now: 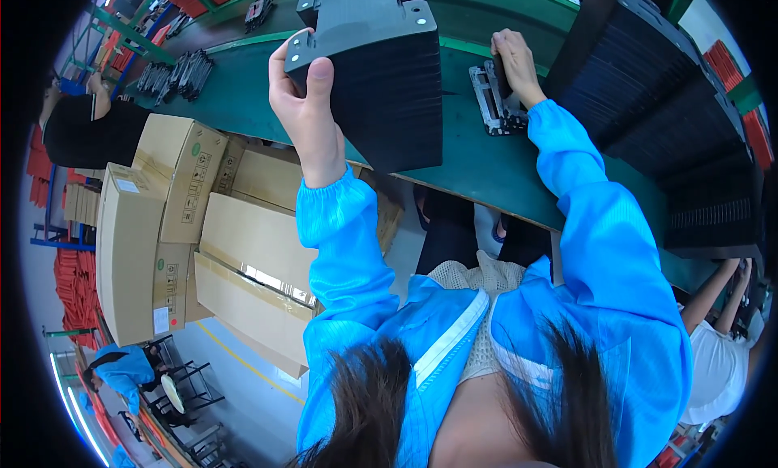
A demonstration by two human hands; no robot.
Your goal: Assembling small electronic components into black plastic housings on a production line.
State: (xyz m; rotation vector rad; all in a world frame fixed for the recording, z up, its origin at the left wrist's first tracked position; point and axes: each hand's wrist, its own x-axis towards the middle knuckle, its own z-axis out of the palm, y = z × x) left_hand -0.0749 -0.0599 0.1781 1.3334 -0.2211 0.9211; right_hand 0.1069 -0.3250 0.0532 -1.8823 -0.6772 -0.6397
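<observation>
My left hand (306,111) is closed on the near left corner of a black plastic panel (365,30), its thumb in front and fingers behind. This panel tops a tall stack of like black panels (381,103) on the bench. To the right of the stack, my right hand (517,61) has its fingers curled over the upper end of a dark flat piece (502,81), whose kind I cannot make out. That piece stands tilted against a grey and black openwork frame (489,103) on the green bench.
More stacks of black panels (648,87) rise at the right. Dark grey frames (182,72) lie heaped at the far left of the green bench (235,91). Cardboard boxes (251,225) crowd the left side below it. Other people (101,128) are at the left and lower right.
</observation>
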